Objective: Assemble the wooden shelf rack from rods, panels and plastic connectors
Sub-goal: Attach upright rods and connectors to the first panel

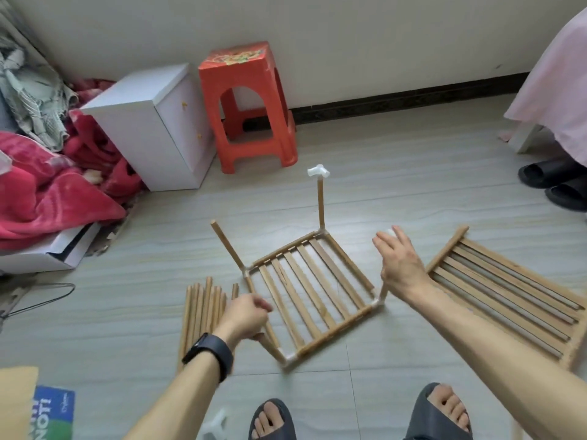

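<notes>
A slatted wooden panel [305, 290] lies on the floor with white plastic connectors at its corners. Upright rods stand in the corners. The far rod [320, 204] carries a white connector [317, 171] on top, while the far-left rod [227, 242] has a bare top. My left hand [247, 315] grips the near-left rod [271, 339] just above its corner connector [289, 358]. My right hand [400, 265] is at the top of the near-right rod [383, 293] and pinches a small white connector [389, 231] at its fingertips.
A bundle of loose rods [203, 312] lies left of the panel, and a second slatted panel [505, 293] lies to the right. A spare white connector [216, 423] sits by my feet. A red stool [251, 106], a white cabinet [152, 122] and red bedding [47, 185] stand behind.
</notes>
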Available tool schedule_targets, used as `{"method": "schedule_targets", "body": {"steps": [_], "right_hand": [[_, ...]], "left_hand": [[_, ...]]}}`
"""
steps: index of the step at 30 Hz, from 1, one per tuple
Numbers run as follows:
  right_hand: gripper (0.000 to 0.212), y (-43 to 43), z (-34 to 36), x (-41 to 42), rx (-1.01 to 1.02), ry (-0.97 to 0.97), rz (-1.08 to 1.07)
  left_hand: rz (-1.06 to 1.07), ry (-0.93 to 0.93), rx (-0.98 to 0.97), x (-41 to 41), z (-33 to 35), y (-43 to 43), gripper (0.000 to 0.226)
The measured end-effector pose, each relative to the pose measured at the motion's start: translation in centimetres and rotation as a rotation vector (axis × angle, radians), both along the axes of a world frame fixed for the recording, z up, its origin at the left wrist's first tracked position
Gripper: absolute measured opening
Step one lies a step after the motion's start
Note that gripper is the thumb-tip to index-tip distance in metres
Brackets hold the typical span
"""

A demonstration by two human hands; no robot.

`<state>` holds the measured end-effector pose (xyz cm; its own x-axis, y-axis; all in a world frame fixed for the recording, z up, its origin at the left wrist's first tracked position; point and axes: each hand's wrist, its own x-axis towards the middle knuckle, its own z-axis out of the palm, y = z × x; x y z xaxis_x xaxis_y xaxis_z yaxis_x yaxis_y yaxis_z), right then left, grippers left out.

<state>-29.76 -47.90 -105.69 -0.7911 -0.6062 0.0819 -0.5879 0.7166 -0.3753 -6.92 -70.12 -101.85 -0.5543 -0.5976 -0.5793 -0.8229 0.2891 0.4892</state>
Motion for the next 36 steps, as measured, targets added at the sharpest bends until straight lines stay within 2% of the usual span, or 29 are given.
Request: {"method": "schedule_targets", "body": {"steps": [2,3,4,6,7,9,11,13,17,20,23,28,30,36], "right_hand": [[0.063,-0.4,0.9,-1.8,0.067,0.007,0.002],[0.060,-0.6,1.4,-2.0,0.085,0.045,0.000],[0.054,-0.8,1.8,-1.7,0.066,0.102,-0.001],[0.042,-0.7,2.2,0.6,-0.062,0.132,0.037],[0.043,-0.5,2.3,2.6,-0.092,0.038,0.103],[0.058,0.1,2.3,7.0,-0.005,-0.286,0.292],[0.077,0.8,1.9,10.9,0.115,-0.503,0.466],[0.079,1.1,1.2,13.3,0.230,-0.452,0.579],[0.037,1.3,0.7,13.3,0.294,-0.138,0.640],[0.018,1.2,-0.3,11.8,0.347,-0.084,0.584],[0.002,0.8,-1.3,9.0,0.390,-0.003,0.398],[0.014,1.0,-2.1,2.7,0.364,0.004,0.064],[0.023,0.9,-2.2,1.2,0.339,-0.023,0.004],[0.019,0.3,-1.7,1.0,0.311,-0.038,-0.055]], "left_hand": [[0.076,0.136,0.267,-1.3,0.4,2.0,0.015],[0.014,0.152,0.312,-2.1,0.5,2.8,0.014],[-0.090,0.151,0.278,-3.0,0.5,3.2,0.016],[-0.296,0.139,-0.004,-4.3,0.4,3.3,0.026],[-0.352,0.135,-0.190,-4.8,0.5,2.8,0.031],[-0.388,0.098,-0.504,-4.9,0.9,1.1,0.036],[-0.404,-0.024,-0.690,-4.3,1.2,-1.1,0.042],[-0.390,-0.170,-0.765,-3.3,1.1,-3.2,0.048],[-0.249,-0.292,-0.659,0.1,0.3,-6.1,0.045],[-0.226,-0.215,-0.655,2.1,-0.8,-6.7,0.038],[-0.149,-0.021,-0.662,2.5,-1.2,-6.7,0.035],[-0.077,0.214,-0.619,1.5,-1.5,-5.1,0.032],[-0.071,0.302,-0.601,1.0,-1.8,-4.1,0.027],[0.044,0.419,-0.509,0.9,-2.0,-3.5,0.023]]}}
